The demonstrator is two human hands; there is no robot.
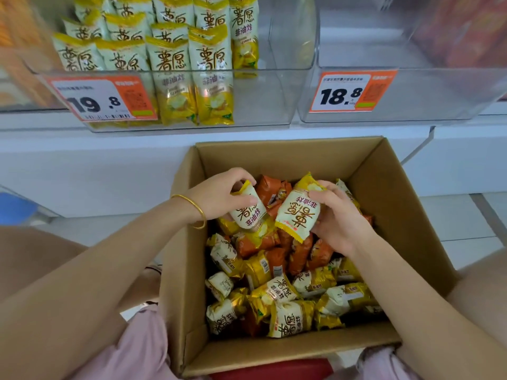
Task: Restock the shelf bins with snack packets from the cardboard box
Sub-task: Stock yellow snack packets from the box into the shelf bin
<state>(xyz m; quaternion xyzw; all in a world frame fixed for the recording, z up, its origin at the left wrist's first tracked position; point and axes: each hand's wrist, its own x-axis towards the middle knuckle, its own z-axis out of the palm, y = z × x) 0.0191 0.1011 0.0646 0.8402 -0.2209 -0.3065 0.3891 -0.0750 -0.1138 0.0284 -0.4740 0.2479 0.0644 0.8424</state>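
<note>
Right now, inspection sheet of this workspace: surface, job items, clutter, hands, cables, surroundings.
Surface: white shelf carries two clear bins.
Job's things: cardboard box open, loose packets inside, yellow and orange; left bin part filled with the yellow kind, tag 19.8; right bin tagged 18.8, no packets seen.
Clutter: nothing seen.
Hands: left hand grips a yellow packet; right hand grips a second packet, both over the box.
Cables: nothing seen.
Surroundings: pale tiled floor; blurred blue object at left.
</note>
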